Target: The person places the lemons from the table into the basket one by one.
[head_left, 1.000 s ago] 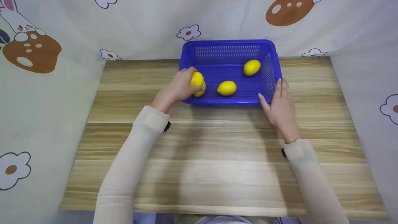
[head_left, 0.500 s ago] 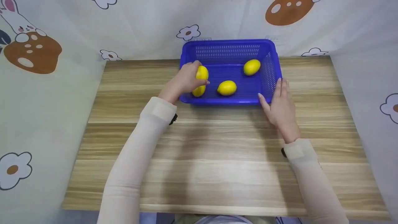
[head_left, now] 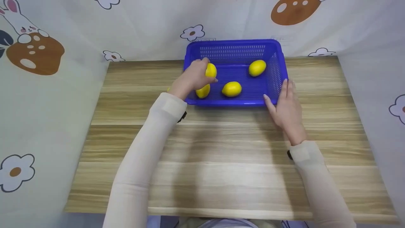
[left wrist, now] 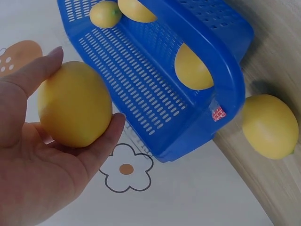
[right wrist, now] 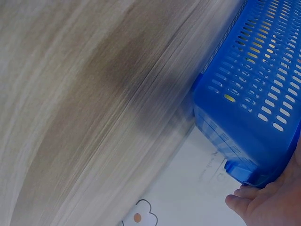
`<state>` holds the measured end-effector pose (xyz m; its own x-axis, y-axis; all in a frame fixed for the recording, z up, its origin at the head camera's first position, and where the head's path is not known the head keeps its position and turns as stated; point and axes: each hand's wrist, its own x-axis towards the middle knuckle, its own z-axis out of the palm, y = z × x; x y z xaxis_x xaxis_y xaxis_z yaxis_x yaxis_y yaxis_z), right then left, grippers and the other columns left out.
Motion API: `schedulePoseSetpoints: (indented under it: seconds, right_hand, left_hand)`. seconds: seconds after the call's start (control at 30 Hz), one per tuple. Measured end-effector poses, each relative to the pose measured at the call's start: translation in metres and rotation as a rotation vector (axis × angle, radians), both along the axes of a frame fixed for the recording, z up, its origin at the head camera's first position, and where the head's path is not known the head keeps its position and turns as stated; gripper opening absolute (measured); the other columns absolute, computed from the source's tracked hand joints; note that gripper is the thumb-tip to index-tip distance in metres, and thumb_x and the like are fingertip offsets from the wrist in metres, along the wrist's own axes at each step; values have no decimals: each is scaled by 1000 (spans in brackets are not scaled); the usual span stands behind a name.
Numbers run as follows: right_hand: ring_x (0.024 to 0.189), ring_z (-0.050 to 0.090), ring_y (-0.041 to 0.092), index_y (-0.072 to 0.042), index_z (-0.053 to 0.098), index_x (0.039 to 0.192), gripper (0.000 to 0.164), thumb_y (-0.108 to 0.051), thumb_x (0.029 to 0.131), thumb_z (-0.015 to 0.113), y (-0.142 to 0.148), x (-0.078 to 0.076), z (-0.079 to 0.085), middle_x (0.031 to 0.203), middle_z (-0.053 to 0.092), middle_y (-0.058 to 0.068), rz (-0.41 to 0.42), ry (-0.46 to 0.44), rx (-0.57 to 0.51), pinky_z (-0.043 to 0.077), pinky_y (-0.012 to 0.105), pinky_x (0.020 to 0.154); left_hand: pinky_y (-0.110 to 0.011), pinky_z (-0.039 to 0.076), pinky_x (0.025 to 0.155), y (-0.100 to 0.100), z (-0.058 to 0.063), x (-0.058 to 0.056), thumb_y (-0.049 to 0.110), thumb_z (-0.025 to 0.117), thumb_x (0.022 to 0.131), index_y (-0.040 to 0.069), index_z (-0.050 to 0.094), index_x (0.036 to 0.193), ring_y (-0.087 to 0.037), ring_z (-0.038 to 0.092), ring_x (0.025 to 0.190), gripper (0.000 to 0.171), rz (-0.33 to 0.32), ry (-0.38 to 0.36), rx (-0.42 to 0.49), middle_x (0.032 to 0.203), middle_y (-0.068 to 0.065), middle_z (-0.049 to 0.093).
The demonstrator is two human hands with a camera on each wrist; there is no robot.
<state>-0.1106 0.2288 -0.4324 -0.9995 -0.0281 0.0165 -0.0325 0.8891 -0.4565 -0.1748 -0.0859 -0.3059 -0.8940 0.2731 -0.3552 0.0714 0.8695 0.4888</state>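
Observation:
My left hand grips a lemon between thumb and fingers, up over the left part of the blue plastic basket. Below that hand a second lemon lies inside, near the front left corner. Two more rest in the basket: a lemon in the middle front and a lemon toward the back right. My right hand rests against the basket's front right corner, fingers extended along the side and thumb at the front rim. On the wood outside the basket's left end lies another lemon, mostly hidden by my wrist in the head view.
The basket stands at the back of a wood-grain table, close to a white curtain printed with flowers. Curtain panels also flank the table left and right. A sleeved forearm crosses the table's left half.
My left hand has risen away and moved right with its lemon, uncovering more of the lemon below. A sliver of the outside lemon now shows by the wrist. My right hand stays put.

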Motion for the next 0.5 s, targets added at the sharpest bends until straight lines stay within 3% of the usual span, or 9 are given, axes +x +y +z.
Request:
schedulePoseSetpoints:
  seconds: [0.17,0.4,0.5]
  right_hand:
    - [160,12,49,8,4,166,99,-63,107,40,0,0,0,173,3,32,-3,7,-4,17,61,130]
    - [161,9,48,7,2,166,100,-66,106,37,0,1,1,174,1,30,-7,-10,-3,17,62,129]
    - [161,8,47,7,2,166,100,-66,106,36,0,0,1,174,0,30,-8,-13,1,17,62,129]
  left_hand:
    - [-40,38,124,6,3,-4,36,66,105,0,17,168,-28,45,145,87,6,-34,-26,168,-20,33]
    - [-41,21,132,15,8,-10,36,65,106,0,13,168,-30,20,162,89,-19,-37,-78,175,-18,20]
    - [-40,19,132,19,9,-12,37,64,106,1,12,169,-29,18,163,89,-23,-47,-95,176,-17,18]
